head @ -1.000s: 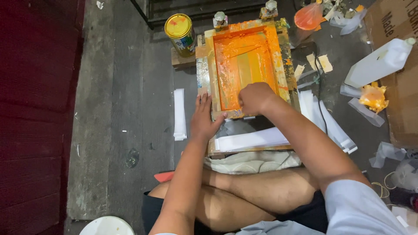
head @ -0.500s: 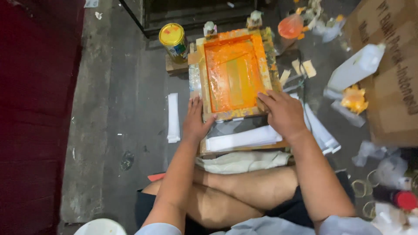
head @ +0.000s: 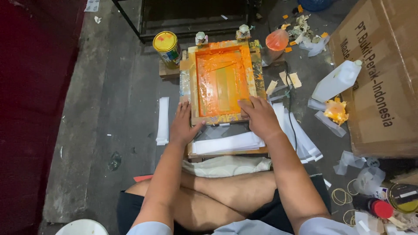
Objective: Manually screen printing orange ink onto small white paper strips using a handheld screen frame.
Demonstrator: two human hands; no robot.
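Note:
A wooden screen-printing frame (head: pixel 191 87) coated in orange ink lies on a low wooden board in front of my crossed legs. My left hand (head: pixel 183 125) grips the frame's near left corner. My right hand (head: pixel 260 116) grips its near right corner, fingers on the lower edge. A stack of white paper strips (head: pixel 226 142) lies on the board just below the frame, between my wrists. A squeegee shape shows faintly inside the orange screen (head: pixel 223 80).
A yellow-lidded tin (head: pixel 167 45) stands left of the frame's top. A white plastic jug (head: pixel 336 80) and a large cardboard box (head: pixel 383 74) sit at right. Loose white strips (head: pixel 163 120) lie on the concrete at left, more strips and rubber bands at right. A dark metal stand is behind.
My right hand has moved from inside the orange screen down to the frame's near right corner. My left hand has stayed at the near left corner.

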